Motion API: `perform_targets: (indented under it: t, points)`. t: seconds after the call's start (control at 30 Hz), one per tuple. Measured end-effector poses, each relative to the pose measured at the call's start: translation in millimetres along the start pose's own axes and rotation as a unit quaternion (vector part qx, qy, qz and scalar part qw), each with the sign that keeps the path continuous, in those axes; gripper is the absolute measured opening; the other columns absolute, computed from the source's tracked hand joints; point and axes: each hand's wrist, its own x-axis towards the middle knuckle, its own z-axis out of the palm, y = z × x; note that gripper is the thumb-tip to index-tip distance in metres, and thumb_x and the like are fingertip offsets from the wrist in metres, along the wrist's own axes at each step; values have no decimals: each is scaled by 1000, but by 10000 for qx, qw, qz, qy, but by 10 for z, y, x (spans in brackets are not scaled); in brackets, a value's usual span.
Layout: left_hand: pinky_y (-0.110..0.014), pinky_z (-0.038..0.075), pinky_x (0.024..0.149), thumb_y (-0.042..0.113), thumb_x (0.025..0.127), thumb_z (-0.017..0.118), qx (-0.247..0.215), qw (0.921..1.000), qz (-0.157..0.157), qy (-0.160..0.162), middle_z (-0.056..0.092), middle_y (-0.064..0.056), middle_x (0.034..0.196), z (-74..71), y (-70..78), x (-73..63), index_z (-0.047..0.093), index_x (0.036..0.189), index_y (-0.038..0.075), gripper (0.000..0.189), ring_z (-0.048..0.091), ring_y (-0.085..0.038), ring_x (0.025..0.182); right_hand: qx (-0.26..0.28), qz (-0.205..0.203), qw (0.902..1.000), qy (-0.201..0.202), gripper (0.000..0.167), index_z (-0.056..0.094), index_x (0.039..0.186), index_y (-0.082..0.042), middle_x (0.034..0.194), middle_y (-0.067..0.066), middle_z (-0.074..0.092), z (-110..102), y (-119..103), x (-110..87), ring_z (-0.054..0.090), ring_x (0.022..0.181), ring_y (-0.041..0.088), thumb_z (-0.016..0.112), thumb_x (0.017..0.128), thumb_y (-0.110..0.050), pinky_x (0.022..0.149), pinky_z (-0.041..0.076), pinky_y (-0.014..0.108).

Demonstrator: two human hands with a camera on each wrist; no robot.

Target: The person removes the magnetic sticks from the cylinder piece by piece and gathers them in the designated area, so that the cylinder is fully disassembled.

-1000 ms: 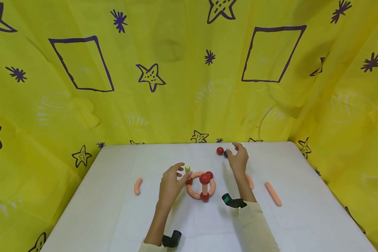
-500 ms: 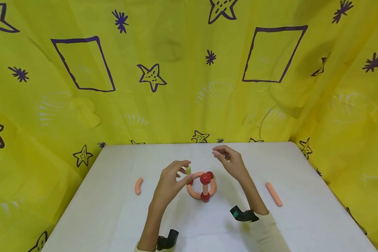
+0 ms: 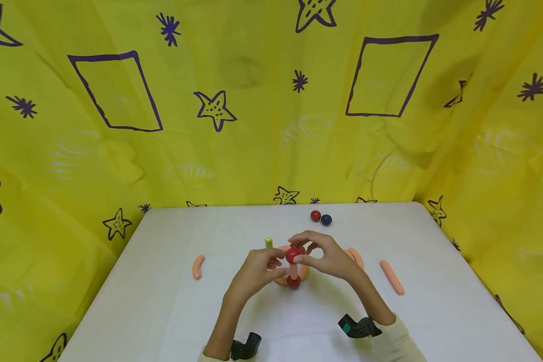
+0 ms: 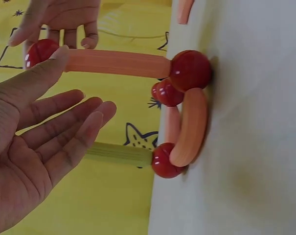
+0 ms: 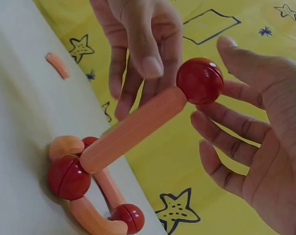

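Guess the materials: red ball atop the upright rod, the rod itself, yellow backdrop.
Red ball: glossy, probably hard plastic or painted metal; sharp highlights, visible seam.
Upright salmon rod: low-sheen, likely moulded plastic; fine lengthwise ridges.
Yellow backdrop: thin, faintly shiny sheet, plastic or fabric; soft creases.

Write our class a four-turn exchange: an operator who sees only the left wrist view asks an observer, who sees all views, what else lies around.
Operator: I see the left hand near the red ball on the orange stick. What lies near the far edge of the table?
Observer: A blue ball shows there in the head view.
Operator: And left of that hand?
Observer: A curved orange piece lies loose on the table.
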Motion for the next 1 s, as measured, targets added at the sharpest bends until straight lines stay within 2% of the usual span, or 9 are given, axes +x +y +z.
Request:
perform_targets:
  t: [0.1, 0.23, 0.4, 0.63, 0.83, 1.0]
  points:
    - [-21, 56, 76, 20, 87, 74, -107, 9999, -9, -43, 73, -8, 110, 64, -49, 30, 69, 115, 3, 33, 71, -20, 90, -88, -111, 9999, -76, 37, 62, 120, -6, 107, 10, 67, 29, -13, 0, 61, 94, 18, 73, 84, -2, 79, 53, 31]
    - [-18, 55, 73, 24, 89, 72, -355, 9993, 37, -64, 73, -6, 109, 142, -103, 51, 68, 117, 6, 33, 72, -18, 89, -251, -194, 9994, -118, 38, 63, 120, -10, 107, 3, 68, 53, -9, -3, 60, 93, 12, 75, 84, -9, 78, 53, 29]
    - [-18, 55, 69, 26, 90, 71, -501, 9985, 89, -179, 74, -8, 107, 226, -150, 67, 66, 117, 7, 34, 72, -18, 86, -276, -304, 9990, -178, 39, 63, 121, -8, 108, 3, 69, 77, -8, -24, 60, 92, 11, 75, 85, -14, 77, 53, 27]
    - [-17, 55, 68, 22, 91, 70, -205, 9994, 180, -196, 74, -10, 99, 295, -193, 111, 71, 103, 3, 23, 73, -19, 82, -257, -132, 9994, -175, 39, 63, 123, -9, 114, 5, 70, 95, -21, -34, 62, 93, 11, 75, 86, -15, 78, 55, 37]
    - [-14, 53, 65, 18, 91, 69, 63, 9998, 129, -163, 75, -6, 88, 324, -186, 114, 74, 93, 5, 14, 72, -13, 78, -383, -66, 9990, -205, 34, 64, 120, -14, 108, -1, 71, 71, -34, -43, 62, 91, 7, 74, 87, -20, 78, 56, 35]
    - [-14, 53, 66, 18, 91, 70, 206, 9995, 155, -187, 76, -4, 86, 337, -181, 116, 75, 94, 5, 14, 71, -11, 76, -507, -81, 9984, -247, 34, 64, 118, -9, 102, -2, 71, 52, -65, -57, 62, 89, 6, 74, 88, -23, 76, 56, 31]
